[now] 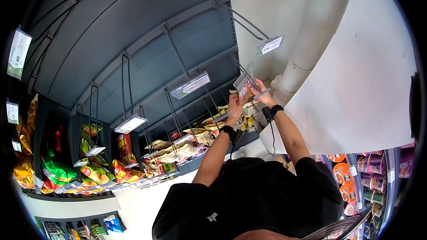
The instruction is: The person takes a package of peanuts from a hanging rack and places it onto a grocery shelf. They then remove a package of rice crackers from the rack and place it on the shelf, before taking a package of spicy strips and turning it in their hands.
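Note:
A small clear-and-printed packet (244,86) is at a wire display hook on the right end of the dark rack. My right hand (263,93) is raised beside it, with fingers bent and closed at its right edge. Just below and to the left, my left hand (235,106) has its fingers curled close to the packet's lower end; what lies between them is hidden. A clear label holder (261,94) on the hook's front end crosses in front of my right hand. Dark bands circle both wrists.
Bare hooks with price tags (191,85) jut from the grey back panel (147,31). Bagged snacks (178,153) hang lower down, with bright bags (60,171) at left. A pipe (307,40) and white panel (351,93) stand at right, above shelved cup-shaped tubs (342,174).

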{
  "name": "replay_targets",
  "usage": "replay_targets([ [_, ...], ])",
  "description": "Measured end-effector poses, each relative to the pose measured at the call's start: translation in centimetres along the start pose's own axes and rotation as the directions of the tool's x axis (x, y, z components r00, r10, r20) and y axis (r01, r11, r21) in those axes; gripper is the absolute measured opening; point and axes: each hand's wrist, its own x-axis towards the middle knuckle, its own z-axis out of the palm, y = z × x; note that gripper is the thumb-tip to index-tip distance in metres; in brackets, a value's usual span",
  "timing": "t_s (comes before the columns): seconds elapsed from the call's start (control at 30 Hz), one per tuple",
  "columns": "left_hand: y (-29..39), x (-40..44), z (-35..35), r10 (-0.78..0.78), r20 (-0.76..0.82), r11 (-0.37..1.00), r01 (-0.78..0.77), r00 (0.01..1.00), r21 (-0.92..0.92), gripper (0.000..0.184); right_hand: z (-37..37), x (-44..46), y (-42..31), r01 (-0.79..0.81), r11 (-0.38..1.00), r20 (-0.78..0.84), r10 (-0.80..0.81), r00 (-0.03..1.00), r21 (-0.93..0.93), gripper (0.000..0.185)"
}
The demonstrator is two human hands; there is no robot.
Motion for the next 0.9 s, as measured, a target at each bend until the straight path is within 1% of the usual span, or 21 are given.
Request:
replay_targets([
  [0.03, 0.2, -0.1, 0.1, 0.006, -0.001, 1.000, -0.006, 1.000, -0.002, 0.034, 0.1, -0.1, 0.0, -0.001, 1.000, -0.002, 0.001, 1.000, 0.001, 0.064],
  [0.07, 0.3, -0.2, 0.1, 0.005, 0.001, 1.000, -0.005, 1.000, -0.002, 0.034, 0.3, -0.2, -0.1, 0.033, 0.999, -0.027, -0.033, 0.999, 0.009, 0.061],
  [0.1, 0.6, -0.3, -0.2, 0.025, 0.023, 0.999, -0.024, 0.999, -0.048, 0.032, 0.4, -0.3, -0.1, 0.068, 0.998, -0.052, -0.067, 0.996, 0.015, 0.058],
  [0.13, 0.9, -0.4, -0.5, 0.046, 0.043, 0.995, -0.042, 0.998, -0.094, 0.033, 0.3, -0.5, -0.2, 0.067, 0.998, -0.055, -0.066, 0.996, 0.016, 0.058],
  [0.17, 1.2, -0.4, -0.7, 0.046, 0.046, 0.995, -0.041, 0.998, -0.094, 0.033, 0.1, -0.7, -0.3, 0.040, 0.999, -0.043, -0.039, 0.998, 0.020, 0.052],
  [0.2, 1.2, -0.3, -0.8, 0.021, 0.057, 0.997, -0.025, 0.998, 0.074, 0.034, 0.0, -0.9, -0.3, 0.012, 1.000, -0.032, -0.011, 0.999, 0.023, 0.047],
  [0.23, 1.1, -0.4, -0.9, -0.006, 0.065, 0.971, -0.010, 0.998, 0.240, 0.036, 0.0, -1.2, -0.3, 0.011, 1.000, -0.034, -0.010, 0.999, 0.024, 0.047],
  [0.27, 1.0, -0.5, -0.9, -0.006, 0.067, 0.971, -0.010, 0.998, 0.241, 0.036, 0.0, -1.6, -0.3, 0.023, 1.000, -0.055, -0.022, 0.998, 0.009, 0.041],
  [0.3, 1.0, -0.6, -0.9, 0.013, 0.064, 0.976, -0.027, 0.998, 0.216, 0.036, 0.0, -2.1, -0.1, 0.035, 0.999, -0.076, -0.035, 0.997, -0.006, 0.035],
  [0.37, 1.0, -1.1, -1.0, 0.032, 0.063, 0.981, -0.044, 0.997, 0.191, 0.037, 0.2, -2.9, 0.2, 0.056, 0.998, -0.095, -0.057, 0.994, -0.015, 0.035],
  [0.43, 1.8, -1.7, -1.3, 0.056, 0.048, 0.996, -0.059, 0.997, 0.067, 0.038, 0.7, -4.2, -0.5, 0.077, 0.997, -0.118, -0.080, 0.990, -0.026, 0.035],
  [0.47, 2.1, -2.0, -1.5, 0.056, 0.052, 0.996, -0.059, 0.997, 0.068, 0.038, 1.0, -5.1, -1.3, 0.092, 0.992, -0.138, -0.079, 0.987, 0.088, 0.035],
  [0.5, 2.3, -2.3, -1.9, 0.058, 0.080, 0.991, -0.067, 0.995, 0.114, 0.037, 1.0, -5.6, -0.7, 0.109, 0.974, -0.158, -0.077, 0.984, 0.200, 0.035],
  [0.53, 2.5, -2.5, -2.1, 0.058, 0.108, 0.984, -0.075, 0.992, 0.159, 0.037, 0.9, -5.9, -0.1, 0.108, 0.974, -0.162, -0.076, 0.984, 0.200, 0.035],
  [0.57, 2.7, -2.7, -2.3, 0.059, 0.112, 0.984, -0.076, 0.992, 0.160, 0.037, 0.8, -6.2, 0.4, 0.117, 0.976, -0.188, -0.082, 0.979, 0.185, 0.034],
  [0.63, 1.6, -2.7, -2.3, 0.118, 0.154, 0.968, -0.148, 0.981, 0.203, 0.035, 1.2, -7.4, -0.4, 0.126, 0.978, -0.217, -0.088, 0.972, 0.169, 0.032],
  [0.67, 1.0, -2.8, -2.2, 0.118, 0.158, 0.968, -0.149, 0.980, 0.203, 0.035, 1.3, -8.3, -0.8, 0.129, 0.974, -0.242, -0.082, 0.967, 0.187, 0.032],
  [0.73, -0.2, -3.2, -1.6, 0.091, 0.181, 0.993, -0.075, 0.979, -0.095, 0.036, 1.5, -10.0, -2.8, 0.130, 0.971, -0.270, -0.073, 0.960, 0.202, 0.031],
  [0.87, 2.3, -4.7, -2.9, 0.061, 0.239, 0.986, -0.021, 0.969, -0.166, 0.035, 1.9, -12.4, -4.5, 0.072, 0.985, -0.321, -0.018, 0.947, 0.158, 0.031],
  [0.9, 2.3, -4.8, -3.4, 0.054, 0.276, 0.998, -0.042, 0.960, -0.051, 0.034, 2.0, -13.0, -4.7, 0.062, 0.986, -0.334, -0.008, 0.943, 0.152, 0.032],
])
